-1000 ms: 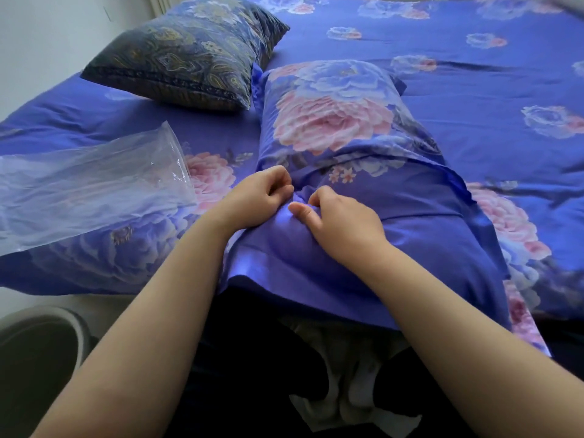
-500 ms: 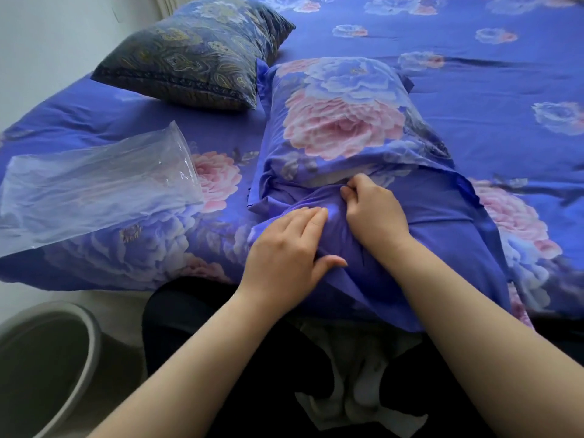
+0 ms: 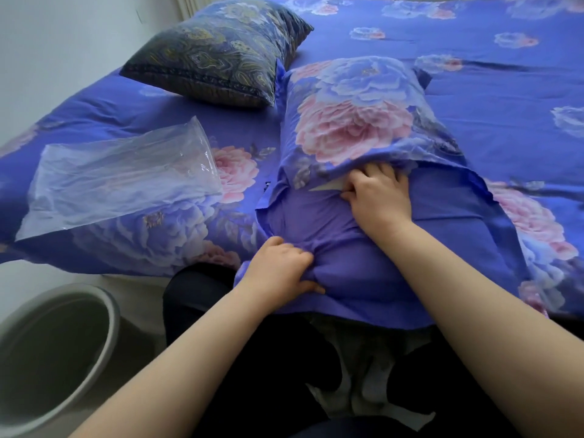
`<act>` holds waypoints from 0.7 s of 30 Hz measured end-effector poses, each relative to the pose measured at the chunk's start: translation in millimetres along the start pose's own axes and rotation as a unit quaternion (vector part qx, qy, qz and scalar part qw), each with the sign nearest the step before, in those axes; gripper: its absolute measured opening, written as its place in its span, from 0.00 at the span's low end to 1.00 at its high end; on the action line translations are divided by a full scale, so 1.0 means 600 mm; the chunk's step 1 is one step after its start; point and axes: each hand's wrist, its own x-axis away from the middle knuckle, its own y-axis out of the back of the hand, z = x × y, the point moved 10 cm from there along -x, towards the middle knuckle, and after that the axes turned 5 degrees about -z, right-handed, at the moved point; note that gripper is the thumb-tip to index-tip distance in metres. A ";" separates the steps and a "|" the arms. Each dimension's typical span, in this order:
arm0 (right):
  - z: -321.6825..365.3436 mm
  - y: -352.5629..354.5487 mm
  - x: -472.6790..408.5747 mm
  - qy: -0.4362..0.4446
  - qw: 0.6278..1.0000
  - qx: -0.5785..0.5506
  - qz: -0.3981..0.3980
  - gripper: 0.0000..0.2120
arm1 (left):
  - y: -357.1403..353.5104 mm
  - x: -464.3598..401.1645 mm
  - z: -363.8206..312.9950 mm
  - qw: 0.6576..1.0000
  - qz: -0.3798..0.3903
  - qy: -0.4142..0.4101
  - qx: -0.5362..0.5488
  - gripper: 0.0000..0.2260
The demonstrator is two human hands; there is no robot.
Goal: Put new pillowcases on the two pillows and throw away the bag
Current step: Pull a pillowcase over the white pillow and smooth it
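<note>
On the bed (image 3: 474, 90), at the centre of the view, lies the pillow in the new floral pillowcase (image 3: 354, 121), its far end toward 12 o'clock and its open end toward the person at 6 o'clock. The plain purple flap (image 3: 363, 263) of the case spreads over the bed's near edge. The right hand (image 3: 379, 197) lies on that flap, its fingers (image 3: 373, 172) pushed in under the floral hem, where they are partly hidden; a sliver of pale material shows just left of them, and whether they pinch it or only press cannot be told. The left hand (image 3: 281, 273), at about 7 o'clock from the right one, has its fingers curled round a bunched fold of the purple fabric, thumb beneath the gather.

At 11 o'clock from the floral pillow, touching its far left corner, sits the second pillow (image 3: 218, 55), in a dark paisley cover. At 9 o'clock, well apart from both hands, the clear plastic bag (image 3: 117, 184) lies flat on the floral sheet near the bed's left edge. Below it, at 7 o'clock on the floor, stands a grey round bin (image 3: 104, 314), open at the top, beside the person's dark-clothed leg. Both bare forearms reach in from the lower edge and cover part of the flap's near hem.
</note>
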 end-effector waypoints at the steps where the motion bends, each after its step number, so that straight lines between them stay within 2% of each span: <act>1: 0.009 0.004 -0.003 0.004 1.000 -0.006 -0.016 0.09 | -0.007 0.022 0.010 1.000 -0.004 0.008 -0.003 0.21; 5: 0.019 0.077 -0.010 -0.026 0.980 -0.093 -0.172 0.10 | -0.008 0.086 0.031 0.998 -0.058 0.029 -0.001 0.15; 6: 0.023 0.094 -0.011 -0.024 0.976 -0.122 -0.180 0.12 | -0.001 0.092 0.028 0.996 -0.085 0.032 0.003 0.14; 7: 0.030 0.100 -0.018 -0.018 0.978 -0.142 -0.150 0.16 | 0.009 0.097 0.027 0.993 -0.112 0.041 0.011 0.13; 8: 0.042 0.094 -0.029 -0.008 0.987 -0.139 -0.081 0.21 | 0.019 0.100 0.027 0.989 -0.135 0.055 0.015 0.15; 10: 0.064 0.067 -0.033 0.029 0.996 -0.031 0.073 0.28 | 0.033 0.103 0.025 0.983 -0.169 0.076 0.013 0.20; 12: 0.086 0.047 -0.022 0.091 0.985 0.045 0.142 0.22 | 0.037 0.100 0.022 0.980 -0.182 0.074 0.010 0.23; 15: 0.107 0.055 -0.037 0.114 0.987 -0.056 0.100 0.09 | 0.039 0.096 0.017 0.981 -0.186 0.050 0.021 0.15; 18: 0.055 0.085 -0.079 0.016 0.996 -0.088 -0.002 0.08 | 0.041 0.086 0.022 0.985 -0.162 0.047 0.025 0.07; 21: 0.032 0.066 -0.082 -0.014 0.997 -0.072 0.001 0.12 | 0.038 0.075 0.024 0.990 -0.138 0.020 0.005 0.07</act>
